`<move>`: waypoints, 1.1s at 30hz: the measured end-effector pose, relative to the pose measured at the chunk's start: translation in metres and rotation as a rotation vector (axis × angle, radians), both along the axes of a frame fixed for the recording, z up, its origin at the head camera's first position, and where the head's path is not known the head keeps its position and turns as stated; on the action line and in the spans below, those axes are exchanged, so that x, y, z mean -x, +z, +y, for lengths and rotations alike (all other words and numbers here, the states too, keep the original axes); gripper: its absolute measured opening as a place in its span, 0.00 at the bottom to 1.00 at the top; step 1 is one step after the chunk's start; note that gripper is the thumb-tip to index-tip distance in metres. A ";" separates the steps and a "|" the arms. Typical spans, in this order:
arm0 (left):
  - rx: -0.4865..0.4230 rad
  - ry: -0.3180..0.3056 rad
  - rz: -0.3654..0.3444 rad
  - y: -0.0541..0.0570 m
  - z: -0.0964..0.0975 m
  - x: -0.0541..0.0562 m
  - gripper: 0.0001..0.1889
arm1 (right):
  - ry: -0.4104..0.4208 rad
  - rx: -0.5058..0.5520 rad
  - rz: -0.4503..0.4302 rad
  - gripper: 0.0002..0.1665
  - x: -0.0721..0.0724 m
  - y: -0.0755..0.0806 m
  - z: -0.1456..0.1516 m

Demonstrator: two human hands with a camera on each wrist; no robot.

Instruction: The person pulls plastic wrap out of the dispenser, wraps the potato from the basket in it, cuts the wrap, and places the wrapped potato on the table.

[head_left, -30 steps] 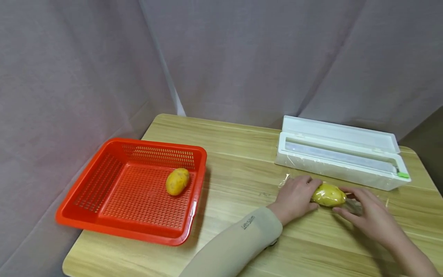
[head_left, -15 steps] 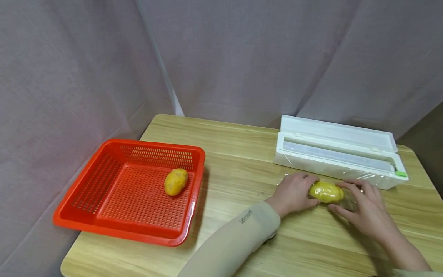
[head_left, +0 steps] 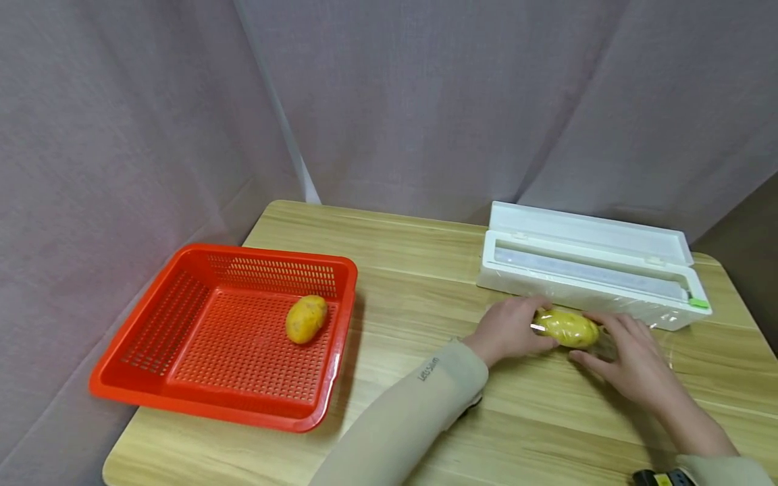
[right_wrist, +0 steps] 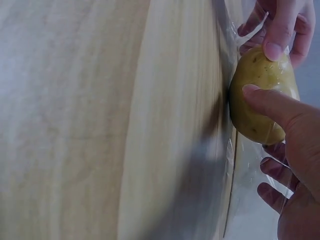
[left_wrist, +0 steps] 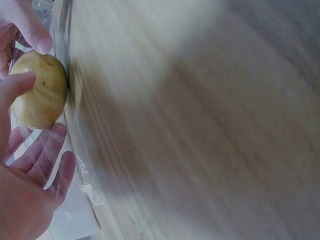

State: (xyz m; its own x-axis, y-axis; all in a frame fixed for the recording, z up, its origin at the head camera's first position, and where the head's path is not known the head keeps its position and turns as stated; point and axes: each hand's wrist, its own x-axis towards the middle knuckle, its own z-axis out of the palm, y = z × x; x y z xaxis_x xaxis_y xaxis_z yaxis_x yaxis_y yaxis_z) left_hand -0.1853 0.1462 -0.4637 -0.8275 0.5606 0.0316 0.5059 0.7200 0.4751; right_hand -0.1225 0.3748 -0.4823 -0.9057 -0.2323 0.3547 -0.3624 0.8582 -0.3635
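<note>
A yellow potato [head_left: 568, 328] lies on the table under shiny clear cling film, held at both ends. My left hand [head_left: 509, 329] grips its left end; in the left wrist view the thumb presses on the potato [left_wrist: 42, 95] while the fingers spread behind it through the film. At the other end is my right hand [head_left: 629, 358], its thumb laid on the potato [right_wrist: 260, 107] and its fingers behind, among loose film [right_wrist: 245, 170]. A second potato [head_left: 306, 319] sits inside the red basket [head_left: 213, 412], far from both hands.
Just behind the hands stands a white cling film box [head_left: 583, 297], lid raised, with the roll [head_left: 589, 272] inside and a green piece [head_left: 698, 303] at its right end. The basket stands at the table's left edge. A grey curtain [head_left: 395, 101] hangs behind the table.
Both hands and the wrapped potato have shifted slightly away from the person, nearer the white box. The head view has moved a little to the right.
</note>
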 end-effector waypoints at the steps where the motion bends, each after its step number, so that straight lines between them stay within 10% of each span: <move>1: -0.005 0.005 -0.006 0.000 0.000 0.001 0.32 | 0.005 0.001 0.005 0.46 0.001 0.000 0.000; 29: -0.177 0.170 -0.125 0.005 -0.005 0.006 0.32 | 0.090 -0.026 -0.011 0.37 0.024 0.017 0.010; 33: -0.095 0.200 -0.028 0.008 -0.006 0.003 0.38 | 0.120 -0.025 -0.002 0.34 0.028 0.022 0.013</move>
State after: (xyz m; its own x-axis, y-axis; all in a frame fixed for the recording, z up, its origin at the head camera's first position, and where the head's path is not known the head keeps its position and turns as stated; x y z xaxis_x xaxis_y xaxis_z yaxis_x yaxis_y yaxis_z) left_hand -0.1885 0.1407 -0.4558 -0.9230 0.3812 0.0522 0.3437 0.7558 0.5573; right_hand -0.1504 0.3876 -0.4600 -0.8716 -0.3478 0.3454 -0.4623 0.8175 -0.3435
